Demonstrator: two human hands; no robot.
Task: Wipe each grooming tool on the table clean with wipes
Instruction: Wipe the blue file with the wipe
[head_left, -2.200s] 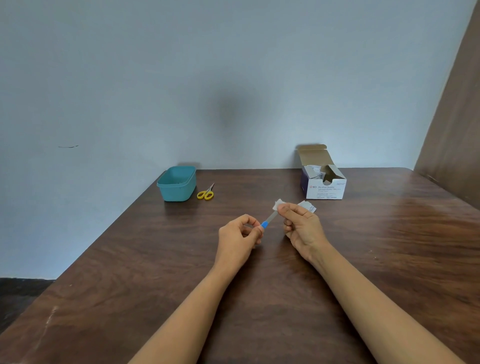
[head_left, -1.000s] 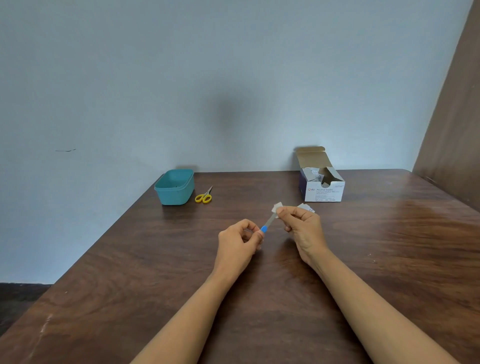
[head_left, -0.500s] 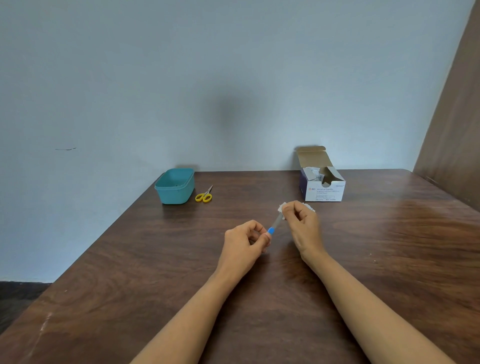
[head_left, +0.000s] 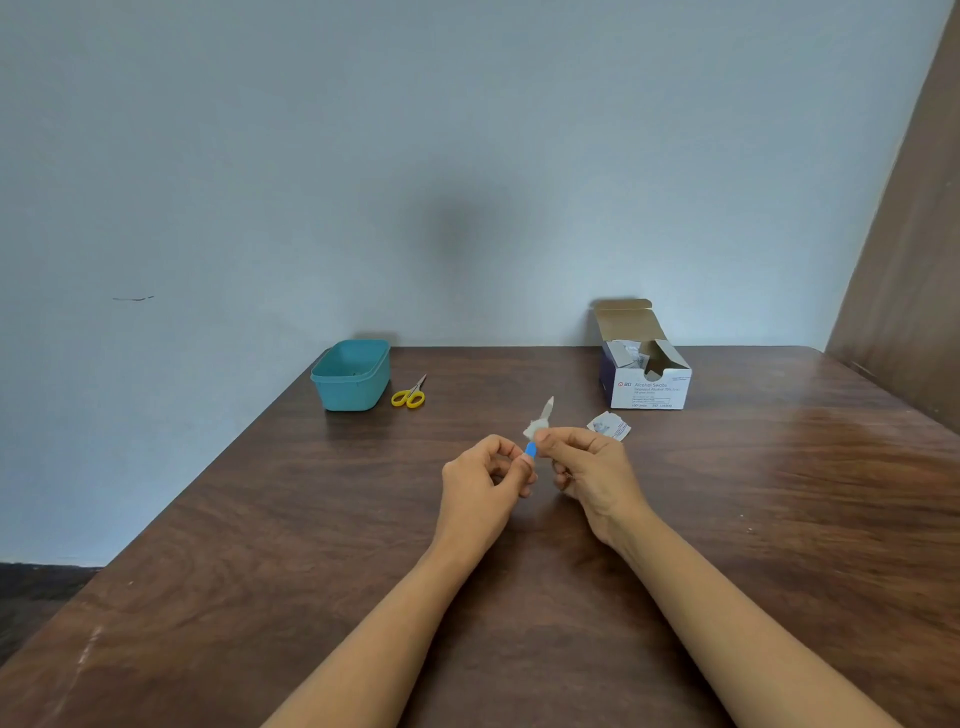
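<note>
Holding a small tool (head_left: 540, 425) by its blue handle end, the left hand (head_left: 485, 480) pinches it between thumb and forefinger, other fingers curled in; the grey tip points up and away, clear of the worktop (head_left: 260, 545). That grip leaves the working end free for cleaning. The right hand (head_left: 587, 470) is closed around a white wipe (head_left: 532, 430), pinched onto the tool's shaft just above the blue handle, with the tip standing bare past it. Judgement: a stroke along the shaft is in hand, with the two hands pulling against each other so the tool does not slip.

A torn wipe packet (head_left: 609, 426) lies on the worktop just behind the right hand, likely dropped where it was opened. The box of alcohol swabs (head_left: 647, 382) stands open farther back on the right, within reach for a fresh wipe. A pair of yellow-handled scissors (head_left: 410, 395) lies beside a teal tub (head_left: 352, 375) at back left, well apart from the hands. Whether the scissors are cleaned cannot be told.
</note>
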